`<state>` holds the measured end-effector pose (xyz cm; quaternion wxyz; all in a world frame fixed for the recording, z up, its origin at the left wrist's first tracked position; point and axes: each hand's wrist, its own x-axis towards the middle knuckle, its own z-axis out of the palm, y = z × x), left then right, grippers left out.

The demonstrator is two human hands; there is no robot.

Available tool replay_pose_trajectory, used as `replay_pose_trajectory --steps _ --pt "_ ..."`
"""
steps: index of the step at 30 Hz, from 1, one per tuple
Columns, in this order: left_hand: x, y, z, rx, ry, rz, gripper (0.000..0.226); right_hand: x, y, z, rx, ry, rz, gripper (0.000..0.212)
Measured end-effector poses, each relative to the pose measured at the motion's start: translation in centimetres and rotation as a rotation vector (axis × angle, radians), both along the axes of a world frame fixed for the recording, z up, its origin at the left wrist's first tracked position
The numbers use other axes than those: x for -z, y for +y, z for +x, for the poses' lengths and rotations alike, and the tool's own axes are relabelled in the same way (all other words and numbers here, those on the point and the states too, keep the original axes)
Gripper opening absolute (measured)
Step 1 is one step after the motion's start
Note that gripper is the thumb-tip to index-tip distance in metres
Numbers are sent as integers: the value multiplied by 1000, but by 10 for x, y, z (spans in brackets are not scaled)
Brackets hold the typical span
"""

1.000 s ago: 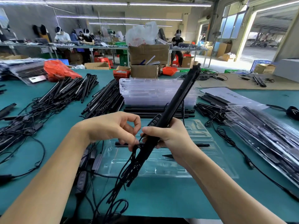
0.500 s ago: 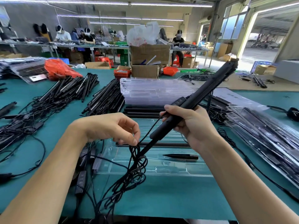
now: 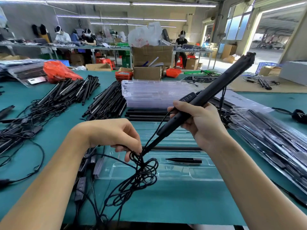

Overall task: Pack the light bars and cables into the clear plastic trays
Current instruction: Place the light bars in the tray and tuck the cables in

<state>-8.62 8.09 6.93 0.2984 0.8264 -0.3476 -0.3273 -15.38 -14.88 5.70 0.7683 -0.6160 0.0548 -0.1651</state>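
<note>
A green desk (image 3: pixel 182 201) fills the view, with other people seated at benches behind it. On its left lie heaps of black light bars (image 3: pixel 106 100) with tangled cables (image 3: pixel 21 123). At the middle back stands a stack of clear plastic trays (image 3: pixel 154 93), a few loose bars lying just in front of it. On the right, filled trays (image 3: pixel 269 135) lie overlapping in a slanted row.

Directly in front of the person one open tray (image 3: pixel 166 170) lies flat on the desk. It holds a long bar in its far groove and a short black pointed piece (image 3: pixel 184 160) in a nearer pocket.

The right hand (image 3: pixel 202 123) is raised above this tray, its grip closed around a light bar (image 3: pixel 209 98) that slants up and to the right, its far end well above the desk. A small control box (image 3: pixel 188 97) with buttons sits against the bar just above the thumb.

The left hand (image 3: pixel 116 135), its grip closed, pinches the cable (image 3: pixel 142 171) near the bar's lower end. The cable hangs in loose loops over the tray's near-left part and trails toward the desk edge.
</note>
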Motion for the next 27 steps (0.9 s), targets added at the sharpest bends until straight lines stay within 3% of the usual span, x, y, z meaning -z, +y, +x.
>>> replay_pose_trajectory --steps 4,7,13,18,22,27 --pt "-2 7 3 25 39 -225 10 0 5 0 6 12 -69 12" --pt "2 11 7 -14 106 -371 27 1 13 1 -35 27 -96 12" --pt "8 10 9 -45 118 -429 52 7 30 -1 -59 72 -166 38" --pt "11 11 9 -100 -23 -462 46 3 25 -3 62 13 -191 27" --pt "14 4 10 -207 -297 -402 39 -2 21 -7 49 -53 -175 11" --pt "21 -4 8 -242 -364 -313 18 -10 20 -12 -32 -131 -154 10"
